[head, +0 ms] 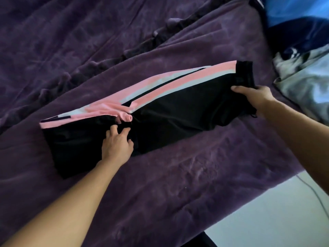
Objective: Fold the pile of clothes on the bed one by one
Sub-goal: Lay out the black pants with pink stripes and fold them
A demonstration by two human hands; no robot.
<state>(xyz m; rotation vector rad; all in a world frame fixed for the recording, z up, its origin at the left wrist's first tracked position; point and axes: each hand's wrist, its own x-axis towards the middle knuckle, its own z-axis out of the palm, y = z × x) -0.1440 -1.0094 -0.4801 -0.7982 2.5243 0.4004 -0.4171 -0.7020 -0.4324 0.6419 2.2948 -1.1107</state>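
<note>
Trousers [178, 114] lie under spread-fingered left hand [116, 145], right hand [254, 98] gripping their end.

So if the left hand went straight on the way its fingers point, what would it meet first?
Probably the bunched pink fold of the black trousers, just past the fingertips of the left hand. It rests on the black cloth, so depth matters little.

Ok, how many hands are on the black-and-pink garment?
2. The left hand rests on the garment at its middle; the right hand grips its black end, at right.
</note>
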